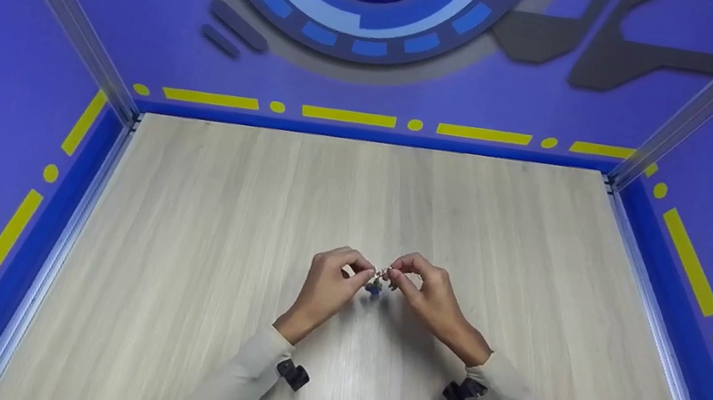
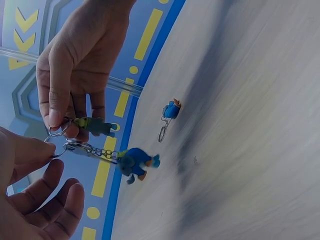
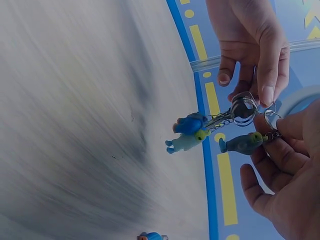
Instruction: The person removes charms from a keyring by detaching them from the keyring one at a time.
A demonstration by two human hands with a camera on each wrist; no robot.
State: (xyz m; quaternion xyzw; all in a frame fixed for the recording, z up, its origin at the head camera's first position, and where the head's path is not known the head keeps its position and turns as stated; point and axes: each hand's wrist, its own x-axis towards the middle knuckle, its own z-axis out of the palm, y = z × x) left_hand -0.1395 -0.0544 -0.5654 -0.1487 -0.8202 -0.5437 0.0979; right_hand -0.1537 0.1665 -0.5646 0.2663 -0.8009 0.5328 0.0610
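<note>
Close together over the table, my left hand (image 1: 330,282) and right hand (image 1: 431,294) each pinch a thin metal ring between thumb and fingers. From the left hand's ring hang linked metal rings, a key (image 3: 217,120) and chains with a blue figure (image 2: 134,162) and a pale teal, yellow-headed figure (image 3: 187,141). The right hand's ring (image 2: 59,129) carries a short chain and a grey-green figure (image 3: 242,143). The two rings overlap at the fingertips in both wrist views; whether they are linked I cannot tell.
Another blue figure keychain (image 2: 171,109) lies on the wood-grain table (image 1: 357,193), its ring (image 2: 162,134) beside it. Blue panels (image 1: 527,116) with yellow markings and metal posts (image 1: 65,4) enclose the table at the back and both sides.
</note>
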